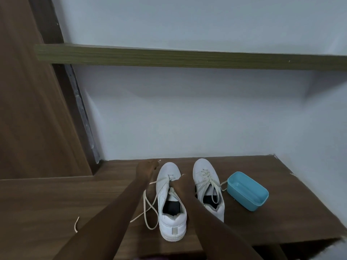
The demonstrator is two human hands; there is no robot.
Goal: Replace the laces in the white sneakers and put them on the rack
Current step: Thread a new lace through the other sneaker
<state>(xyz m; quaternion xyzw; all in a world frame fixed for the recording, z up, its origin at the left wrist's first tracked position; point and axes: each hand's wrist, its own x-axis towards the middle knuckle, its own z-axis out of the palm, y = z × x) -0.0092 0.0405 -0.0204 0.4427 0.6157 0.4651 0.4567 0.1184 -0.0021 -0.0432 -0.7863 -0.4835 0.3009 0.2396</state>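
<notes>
— Two white low-top sneakers with dark insoles stand side by side on the brown wooden table point(262, 228), toes toward the far wall point(187, 119). Which one is being handled?

— The left sneaker point(171, 222). Its flat cream lace point(150, 207) crosses at the far eyelets, and the slack lies in loose loops on the table just left of that shoe.

— And the hands?

— The left hand point(147, 167) is at the far left of the toe, with its fingertips pressed together on one end of that lace. The tip pokes out beyond them. The right hand point(181, 182) sits over the left sneaker's eyelets with its fingers curled down, gripping the lace there. A short tip shows just above the knuckles. Both bare forearms reach in from the near edge.

— Where is the other shoe?

— The right sneaker point(203, 166) stands just right of the right forearm, which hides part of its near side. It is threaded with its own cream lace point(207, 178), which is untied. One end trails right toward a light blue rectangular plastic tub point(249, 194).

— What else is about?

— That tub sits open on the table, just beside the right sneaker. A stray short piece of cream lace point(76, 224) lies well apart at the near left. An olive-green wooden shelf point(187, 57) runs across the wall above.
</notes>
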